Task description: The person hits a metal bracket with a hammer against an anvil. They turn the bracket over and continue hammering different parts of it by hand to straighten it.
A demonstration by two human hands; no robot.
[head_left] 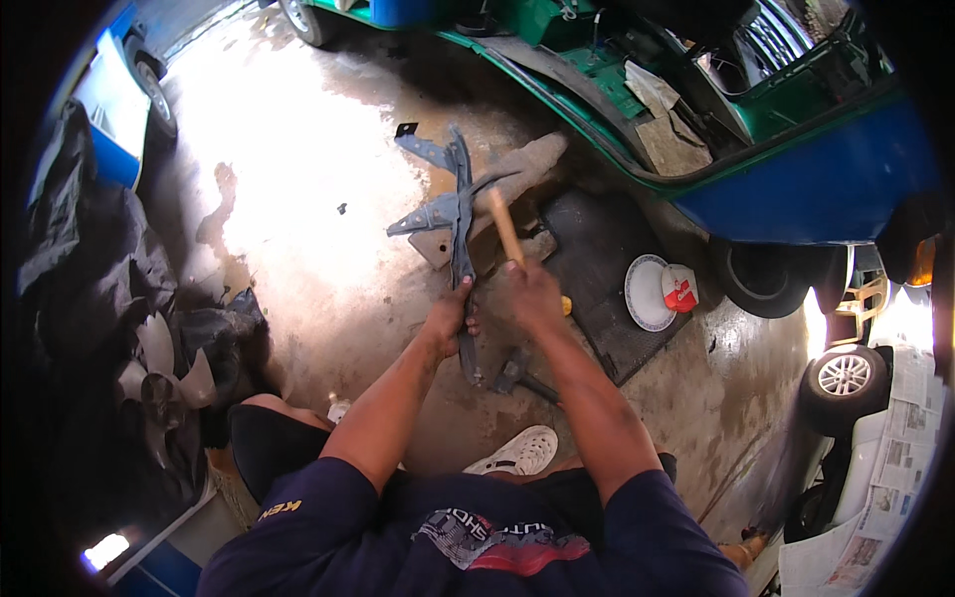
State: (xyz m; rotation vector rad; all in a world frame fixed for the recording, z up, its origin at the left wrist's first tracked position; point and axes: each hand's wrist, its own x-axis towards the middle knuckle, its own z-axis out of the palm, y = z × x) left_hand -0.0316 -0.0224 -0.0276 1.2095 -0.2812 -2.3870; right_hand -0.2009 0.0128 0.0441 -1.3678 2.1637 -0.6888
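My left hand (453, 316) is closed around the lower end of a long grey metal bracket (462, 214) with side arms and bolt holes. The bracket lies against a brown, worn metal block (532, 164) on the floor. In my right hand (533, 295) is a hammer (506, 227), gripped by its pale wooden handle. Its head, beside the bracket, is hard to make out against the metal. Below my hands, a second, dark-headed hammer (511, 370) rests on the concrete, its handle partly hidden by my right forearm.
A black mat (587, 234) lies to the right, with a white plate (637, 308) and a red-and-white container (680, 289) by its edge. Beyond stands a blue-and-green vehicle body (796, 194). Dark sheeting (85, 259) is heaped at left. A wheel (846, 378) stands far right.
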